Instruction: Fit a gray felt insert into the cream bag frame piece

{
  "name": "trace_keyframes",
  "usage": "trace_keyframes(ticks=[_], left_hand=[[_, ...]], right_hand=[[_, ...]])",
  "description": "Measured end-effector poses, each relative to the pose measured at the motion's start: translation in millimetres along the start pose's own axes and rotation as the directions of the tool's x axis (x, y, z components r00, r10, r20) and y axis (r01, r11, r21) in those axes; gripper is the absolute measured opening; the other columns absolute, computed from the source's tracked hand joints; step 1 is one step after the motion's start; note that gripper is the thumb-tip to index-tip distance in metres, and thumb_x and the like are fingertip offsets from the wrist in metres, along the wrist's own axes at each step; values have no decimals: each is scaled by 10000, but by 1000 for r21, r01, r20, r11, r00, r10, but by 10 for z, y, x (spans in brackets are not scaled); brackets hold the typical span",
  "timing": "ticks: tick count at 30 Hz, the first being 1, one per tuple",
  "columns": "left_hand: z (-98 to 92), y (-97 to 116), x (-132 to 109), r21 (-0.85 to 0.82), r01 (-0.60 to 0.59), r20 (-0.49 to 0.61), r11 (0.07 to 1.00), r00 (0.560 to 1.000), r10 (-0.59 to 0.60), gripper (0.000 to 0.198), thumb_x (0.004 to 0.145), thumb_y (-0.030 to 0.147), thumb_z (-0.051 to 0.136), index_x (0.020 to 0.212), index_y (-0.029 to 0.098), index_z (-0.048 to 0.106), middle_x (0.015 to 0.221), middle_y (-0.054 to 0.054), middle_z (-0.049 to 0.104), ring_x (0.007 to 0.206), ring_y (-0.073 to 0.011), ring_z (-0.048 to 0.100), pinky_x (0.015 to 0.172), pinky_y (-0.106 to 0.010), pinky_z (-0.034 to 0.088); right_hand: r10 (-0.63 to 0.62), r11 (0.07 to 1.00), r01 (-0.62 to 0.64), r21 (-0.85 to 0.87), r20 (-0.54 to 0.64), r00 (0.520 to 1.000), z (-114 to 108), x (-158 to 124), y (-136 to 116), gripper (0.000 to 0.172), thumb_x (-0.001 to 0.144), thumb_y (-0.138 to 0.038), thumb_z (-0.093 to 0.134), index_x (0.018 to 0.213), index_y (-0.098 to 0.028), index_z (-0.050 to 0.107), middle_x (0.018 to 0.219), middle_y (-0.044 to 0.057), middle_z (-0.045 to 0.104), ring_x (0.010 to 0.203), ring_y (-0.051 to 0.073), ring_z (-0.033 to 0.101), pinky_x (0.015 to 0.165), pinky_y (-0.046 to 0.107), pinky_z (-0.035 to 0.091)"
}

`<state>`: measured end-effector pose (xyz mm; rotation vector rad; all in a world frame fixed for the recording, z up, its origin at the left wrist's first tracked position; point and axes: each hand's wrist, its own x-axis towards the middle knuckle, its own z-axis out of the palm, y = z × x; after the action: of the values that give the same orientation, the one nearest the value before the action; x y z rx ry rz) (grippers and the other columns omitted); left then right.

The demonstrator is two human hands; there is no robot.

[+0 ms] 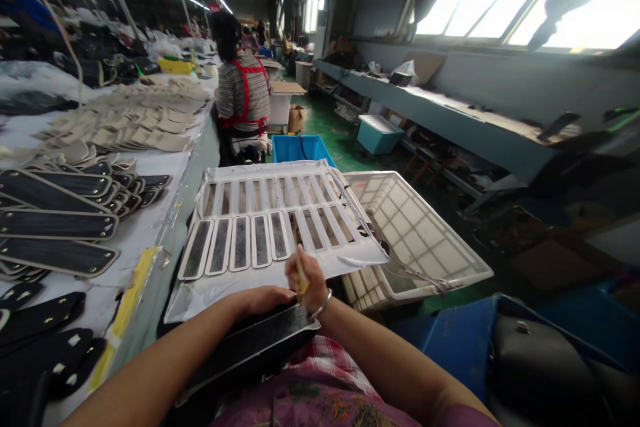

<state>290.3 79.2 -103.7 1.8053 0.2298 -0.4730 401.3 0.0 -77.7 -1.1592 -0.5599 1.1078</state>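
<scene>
My right hand [311, 278], with a bracelet at its wrist, is closed around a thin yellow tool [302, 273] that points down. Beside it, my left hand [267, 299] rests at the top edge of a long black panel with a pale border [255, 343], which lies over my lap. Its fingers are mostly hidden, so their hold is unclear. Just beyond my hands is a white slotted board [250, 209]. Several dark pieces with pale rims [240, 245] lie in a row on its near left part.
Black strips with pale edges [55, 223] and beige pieces [125, 123] cover the table at left. A white crate [425, 233] stands right of the board, a blue bin [300, 147] beyond it. A person in red straps [245, 93] sits ahead.
</scene>
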Motion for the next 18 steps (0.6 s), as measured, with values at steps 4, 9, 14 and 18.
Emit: trace_keyframes(ticks=[4,9,14,18], left_hand=[[220,126,-139,197,77,-226,977,974,-32,569,822,567,368,1210,177,514,1269,-78,531,1173,-272,453,1025,-386,294],[599,232,-67,470,277,-441,838,896,-49,972,620,632,604,1359,80,298,1380,-182,383,1239,-321,378,1030,-421,295],[765,293,90,580,403,-537,708,843,-40,956,627,595,610,1336,20,325,1247,-195,494,1105,-322,480,945,-417,378],[836,273,131,644,440,-590,626,806,40,873,656,523,604,1330,32,344,1159,-167,534,1005,-297,504,878,-397,403]], right_hand=[[148,960,-95,264,-189,971,-569,-108,-322,418,790,-533,511,618,-153,491,429,-87,293,345,34,240,330,156,197],[402,912,-359,200,-254,880,-1136,-865,-98,402,832,-519,484,670,-151,498,466,-76,347,364,49,348,348,162,303],[593,803,-590,85,-4,806,-1259,-1490,357,340,815,-472,520,741,-142,548,522,-19,519,446,106,508,419,213,404],[477,858,-509,62,269,837,-1381,-1563,307,381,725,-407,663,980,-142,561,863,43,649,788,142,616,743,253,460]])
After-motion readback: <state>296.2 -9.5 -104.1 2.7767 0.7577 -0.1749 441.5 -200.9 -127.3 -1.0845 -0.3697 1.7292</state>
